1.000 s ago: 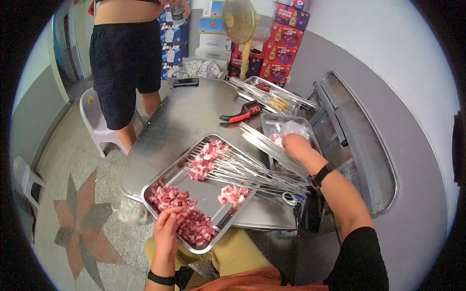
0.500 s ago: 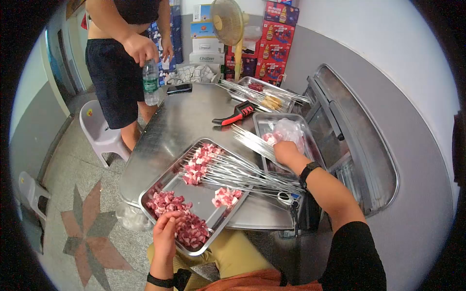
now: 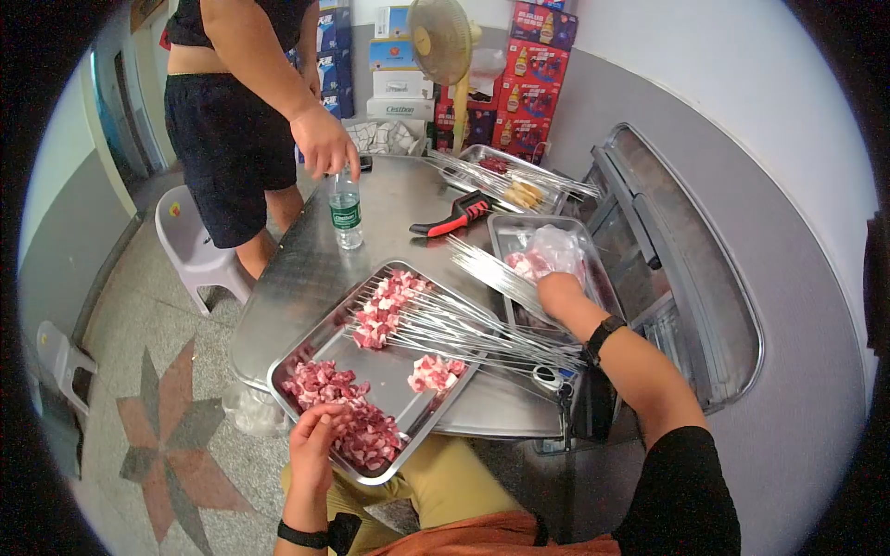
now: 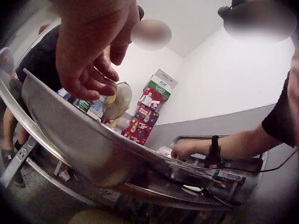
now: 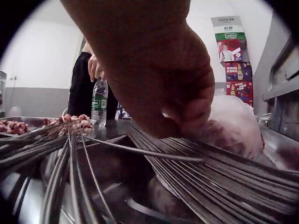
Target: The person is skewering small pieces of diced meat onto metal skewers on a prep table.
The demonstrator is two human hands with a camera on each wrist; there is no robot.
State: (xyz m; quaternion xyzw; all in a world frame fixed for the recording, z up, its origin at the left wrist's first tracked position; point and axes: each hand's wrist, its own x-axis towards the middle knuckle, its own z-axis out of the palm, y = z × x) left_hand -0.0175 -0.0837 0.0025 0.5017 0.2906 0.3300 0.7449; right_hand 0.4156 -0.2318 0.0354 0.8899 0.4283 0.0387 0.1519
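Note:
A large metal tray [image 3: 348, 338] holds dark red diced meat [image 3: 371, 440], paler meat pieces [image 3: 438, 373] and a fan of metal skewers [image 3: 454, 324] with meat threaded on their ends. At the tray's near left rim is my left hand [image 3: 313, 445], fingers loosely bent beside the dark meat, with nothing visible in them. My right hand [image 3: 563, 295] reaches over loose bare skewers [image 5: 201, 179] laid across a smaller tray [image 3: 603, 283]. Its curled fingers are low over the skewers, near a plastic bag [image 3: 559, 248] and pale meat [image 3: 527, 267]; I cannot tell whether they grip a skewer.
Across the steel table [image 3: 278, 320], another person's hand [image 3: 324, 144] holds a water bottle [image 3: 346, 218] by its top. A red and black knife sharpener [image 3: 454, 218] lies mid-table. Behind it is another skewer tray [image 3: 505, 181]. Scissors [image 3: 549, 375] lie near the right edge.
The other person's hand has brought the water bottle down and right, over the table. My right hand has shifted slightly about the small tray; my left hand has stayed at the large tray's rim.

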